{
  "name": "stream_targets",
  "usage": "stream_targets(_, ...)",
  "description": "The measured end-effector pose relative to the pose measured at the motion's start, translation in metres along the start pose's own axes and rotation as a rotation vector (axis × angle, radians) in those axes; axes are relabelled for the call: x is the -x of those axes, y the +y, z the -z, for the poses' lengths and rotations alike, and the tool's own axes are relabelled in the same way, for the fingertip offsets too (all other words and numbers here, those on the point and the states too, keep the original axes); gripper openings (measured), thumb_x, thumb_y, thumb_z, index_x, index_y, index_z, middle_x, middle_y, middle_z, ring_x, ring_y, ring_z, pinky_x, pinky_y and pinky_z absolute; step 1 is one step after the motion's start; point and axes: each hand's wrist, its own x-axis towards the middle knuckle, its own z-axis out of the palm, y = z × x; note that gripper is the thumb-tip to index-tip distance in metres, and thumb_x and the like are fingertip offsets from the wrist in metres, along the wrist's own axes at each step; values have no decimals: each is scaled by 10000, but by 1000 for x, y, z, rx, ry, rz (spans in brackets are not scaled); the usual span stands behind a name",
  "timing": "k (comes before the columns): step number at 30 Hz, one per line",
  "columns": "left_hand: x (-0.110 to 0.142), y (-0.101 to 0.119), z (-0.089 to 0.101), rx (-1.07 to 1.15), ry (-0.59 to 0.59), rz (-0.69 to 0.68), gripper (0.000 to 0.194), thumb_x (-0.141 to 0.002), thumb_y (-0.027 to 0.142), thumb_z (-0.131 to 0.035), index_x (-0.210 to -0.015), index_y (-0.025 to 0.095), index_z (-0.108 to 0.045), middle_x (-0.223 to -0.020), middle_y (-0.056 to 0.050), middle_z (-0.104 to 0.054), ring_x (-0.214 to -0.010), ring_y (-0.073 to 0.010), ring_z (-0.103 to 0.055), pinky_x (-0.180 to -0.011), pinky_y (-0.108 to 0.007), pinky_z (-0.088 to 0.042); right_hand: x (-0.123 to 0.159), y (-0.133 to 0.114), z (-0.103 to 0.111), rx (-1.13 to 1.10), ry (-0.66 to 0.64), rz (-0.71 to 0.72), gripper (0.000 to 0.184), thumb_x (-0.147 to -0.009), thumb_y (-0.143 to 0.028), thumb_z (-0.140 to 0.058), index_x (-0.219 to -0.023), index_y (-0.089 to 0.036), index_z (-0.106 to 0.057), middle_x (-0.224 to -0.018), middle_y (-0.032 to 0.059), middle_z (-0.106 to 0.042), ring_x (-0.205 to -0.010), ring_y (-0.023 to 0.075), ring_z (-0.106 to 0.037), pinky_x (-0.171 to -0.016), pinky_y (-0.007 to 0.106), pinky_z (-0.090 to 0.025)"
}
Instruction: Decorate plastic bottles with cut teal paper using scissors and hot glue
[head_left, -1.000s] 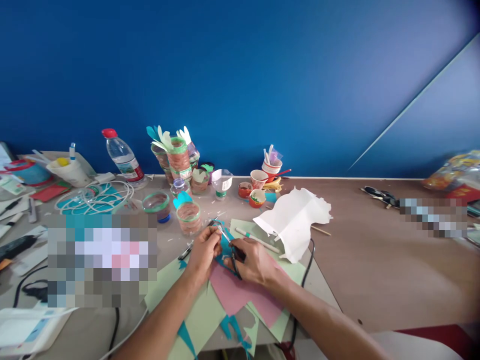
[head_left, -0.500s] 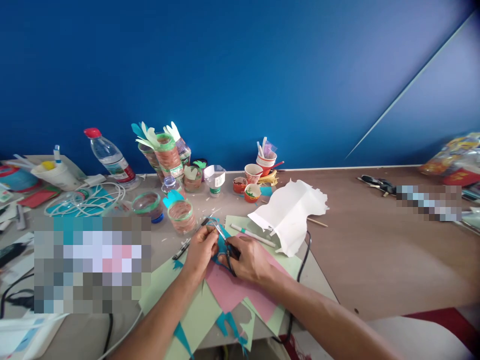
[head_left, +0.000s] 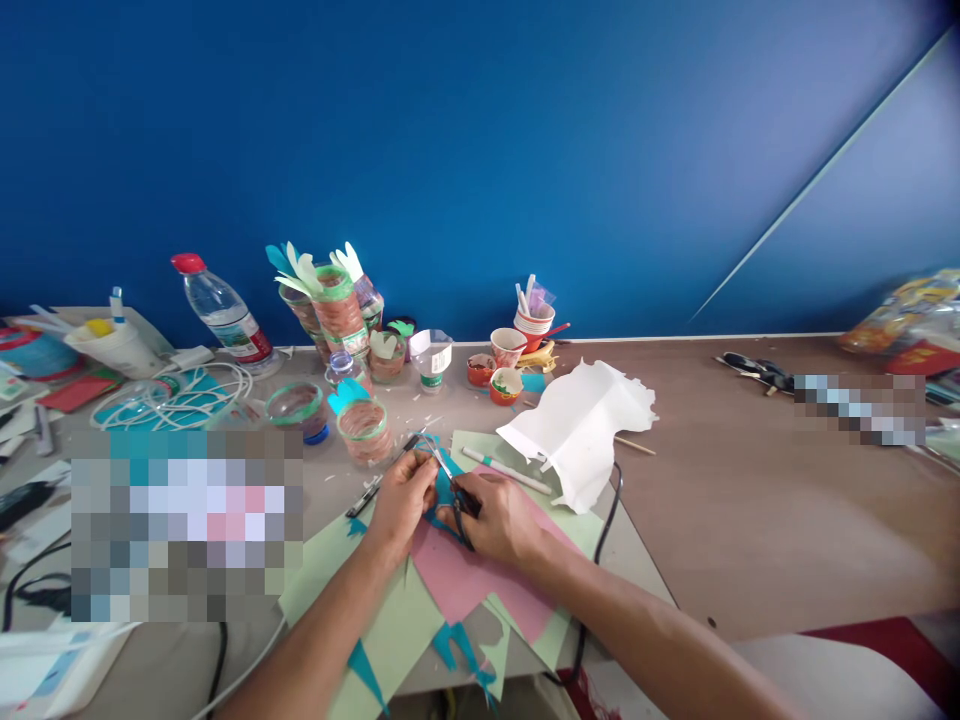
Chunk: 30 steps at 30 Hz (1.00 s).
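My right hand [head_left: 499, 515] is wrapped round the black handles of a pair of scissors [head_left: 444, 458], whose metal blades point up and left. Between finger and thumb, my left hand [head_left: 403, 490] pinches a piece of blue paper [head_left: 442, 492] beside the blades. The blades lie against this blue paper; its far end is partly hidden by my fingers. Under both hands lie a pink sheet [head_left: 457, 575] and light green sheets [head_left: 390, 610]. Blue paper scraps [head_left: 461, 650] rest near the front edge.
Painted cut bottles [head_left: 364, 430] stand behind my left hand, near a capped plastic bottle [head_left: 225, 320]. Small paint cups [head_left: 506, 385] sit at the back. Torn white paper [head_left: 581, 430], a white marker [head_left: 506, 468] and a black cable [head_left: 600, 560] lie on the right. A black pen [head_left: 364, 497] lies left.
The scissor blades have shifted very slightly at the blue paper. Both hands stay in almost the same place; the view has moved a little.
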Motion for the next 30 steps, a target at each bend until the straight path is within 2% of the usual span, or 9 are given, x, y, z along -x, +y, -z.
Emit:
stream_targets(25,-4,-2,8,34,-76,13,330,-668,428,-691,-651,179,-476,-482,96,-374,-373,-34,-334,-389,-177,-210,1,-5,10,-79,-74,-4,246,-826,-376,-577,-693,-169,-581,-557,-18,-515,-494,95,-346,-489,229,-237)
stream_targets(30,-4,0,9,35,-97,-3,328,-665,434,-687,-650,181,-479,-491,94,-381,-370,-36,-340,-396,-187,-234,1,-3,12,-111,-85,5,298,-840,-425,-552,-680,-173,-559,-556,-23,-501,-502,95,-347,-487,225,-232)
